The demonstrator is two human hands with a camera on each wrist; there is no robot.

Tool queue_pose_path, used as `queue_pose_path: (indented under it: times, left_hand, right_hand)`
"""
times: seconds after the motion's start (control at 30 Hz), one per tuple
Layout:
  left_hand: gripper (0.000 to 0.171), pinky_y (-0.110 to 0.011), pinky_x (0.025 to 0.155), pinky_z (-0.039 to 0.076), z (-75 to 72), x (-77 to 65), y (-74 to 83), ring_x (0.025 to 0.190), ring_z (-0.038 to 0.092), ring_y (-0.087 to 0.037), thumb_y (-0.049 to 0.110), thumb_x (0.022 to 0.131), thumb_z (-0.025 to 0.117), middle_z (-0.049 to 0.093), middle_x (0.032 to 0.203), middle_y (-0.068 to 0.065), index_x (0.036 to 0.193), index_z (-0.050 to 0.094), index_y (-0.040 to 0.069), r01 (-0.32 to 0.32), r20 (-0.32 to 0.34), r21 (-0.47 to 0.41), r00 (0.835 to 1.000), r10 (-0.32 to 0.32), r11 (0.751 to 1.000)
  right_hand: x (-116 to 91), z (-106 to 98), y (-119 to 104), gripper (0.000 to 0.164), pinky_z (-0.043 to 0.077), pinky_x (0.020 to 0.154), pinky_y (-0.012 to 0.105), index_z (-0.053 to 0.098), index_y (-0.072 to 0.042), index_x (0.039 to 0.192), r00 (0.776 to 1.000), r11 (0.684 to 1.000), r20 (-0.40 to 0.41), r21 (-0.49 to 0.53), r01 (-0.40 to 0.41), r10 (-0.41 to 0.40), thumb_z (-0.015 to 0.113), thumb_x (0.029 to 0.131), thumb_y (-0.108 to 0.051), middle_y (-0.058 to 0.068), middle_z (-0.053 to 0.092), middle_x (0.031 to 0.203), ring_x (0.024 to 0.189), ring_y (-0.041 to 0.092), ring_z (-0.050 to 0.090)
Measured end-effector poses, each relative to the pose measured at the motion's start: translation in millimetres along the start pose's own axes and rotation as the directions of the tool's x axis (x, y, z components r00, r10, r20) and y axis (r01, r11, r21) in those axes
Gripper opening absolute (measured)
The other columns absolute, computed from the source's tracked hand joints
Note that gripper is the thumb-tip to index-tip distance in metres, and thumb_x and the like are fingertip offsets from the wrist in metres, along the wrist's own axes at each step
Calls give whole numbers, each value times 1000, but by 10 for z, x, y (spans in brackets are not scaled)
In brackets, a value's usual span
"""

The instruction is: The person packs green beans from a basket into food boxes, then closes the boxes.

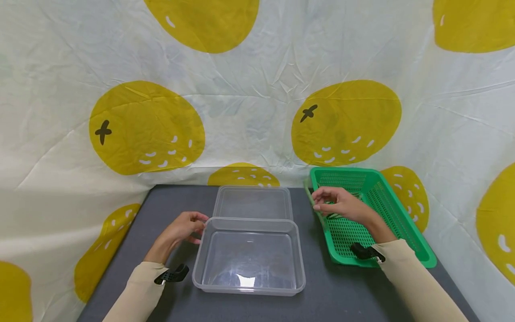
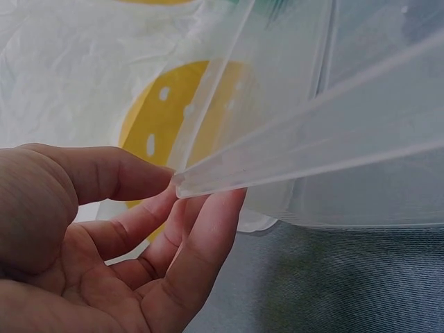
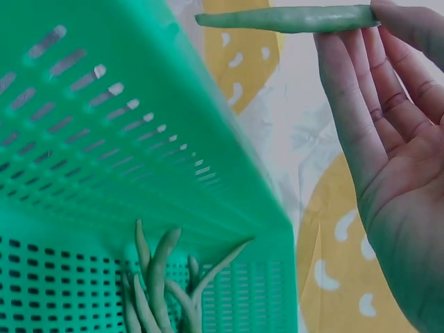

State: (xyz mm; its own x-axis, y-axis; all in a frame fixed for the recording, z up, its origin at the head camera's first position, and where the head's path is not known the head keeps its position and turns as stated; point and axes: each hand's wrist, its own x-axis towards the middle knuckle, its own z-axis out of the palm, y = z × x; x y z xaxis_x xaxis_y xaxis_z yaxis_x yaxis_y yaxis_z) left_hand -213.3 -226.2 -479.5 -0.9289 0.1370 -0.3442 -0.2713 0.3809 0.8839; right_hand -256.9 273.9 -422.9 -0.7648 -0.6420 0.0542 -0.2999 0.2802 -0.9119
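My right hand (image 1: 342,205) pinches one green bean (image 3: 284,19) by its end, between thumb and fingertips. It is over the left side of a green plastic basket (image 1: 402,210). More green beans (image 3: 161,277) lie at one end of that basket, partly hidden by the hand in the head view. At the left, my left hand (image 1: 184,228) holds the rim of a clear plastic container (image 1: 249,290) near its far left corner. The left wrist view shows thumb and fingers pinching that rim. Nothing is visible inside the container.
Behind the container lies a clear, flat rectangular piece (image 1: 253,201), apparently a lid. A dark grey table (image 1: 322,295) carries everything. White cloth (image 1: 249,129) with yellow fruit prints rises behind the table and at both sides.
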Motion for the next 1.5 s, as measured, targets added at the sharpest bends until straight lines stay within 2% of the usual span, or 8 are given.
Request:
queue_pose_path:
  times: [0.4, 0.7, 0.97, 1.23, 1.5]
  left_hand:
    - [37, -42, 65, 62, 4, -9, 6, 87, 67, -28, 4, 95, 57, 65, 114, -25, 129, 57, -9, -3, 4, 4, 1000, 3, 1000]
    - [35, -41, 66, 62, 3, 3, 1, 86, 67, -27, 4, 95, 57, 65, 113, -24, 128, 59, -8, 10, 1, 7, 1000, -10, 1000]
    - [36, -42, 65, 62, -6, -9, -5, 87, 67, -26, 4, 94, 58, 65, 113, -24, 128, 58, -9, -3, 14, -3, 1000, 3, 1000]
    - [35, -41, 66, 62, 2, -2, -1, 87, 67, -26, 4, 95, 56, 65, 113, -25, 128, 59, -7, 15, -5, -3, 1000, -15, 1000]
    - [37, -42, 66, 61, 8, -18, 10, 90, 67, -29, 5, 95, 57, 65, 114, -25, 129, 57, -8, 2, 1, 5, 1000, -2, 1000]
  right_hand:
    - [142, 160, -79, 21, 58, 71, 43, 65, -7, 117, 998, 997, 54, -58, 43, -40, 67, 97, -8, 14, 68, 100, 81, 24, 63]
    - [238, 295, -146, 22, 57, 70, 34, 64, 0, 120, 983, 993, 148, -29, 114, -108, 64, 98, -3, 16, 66, 102, 80, 34, 60]
    - [328, 433, -223, 21, 55, 67, 32, 65, -4, 119, 974, 994, 197, 0, 109, -107, 64, 98, -5, 14, 65, 104, 83, 23, 62]
    - [428, 565, -280, 19, 59, 76, 41, 67, -7, 116, 968, 996, 235, -11, 89, -84, 68, 97, -8, 13, 67, 105, 91, 24, 64]
    - [501, 687, -338, 21, 60, 79, 38, 70, -7, 117, 950, 993, 292, -12, 119, -110, 68, 97, -8, 11, 68, 105, 95, 21, 65]
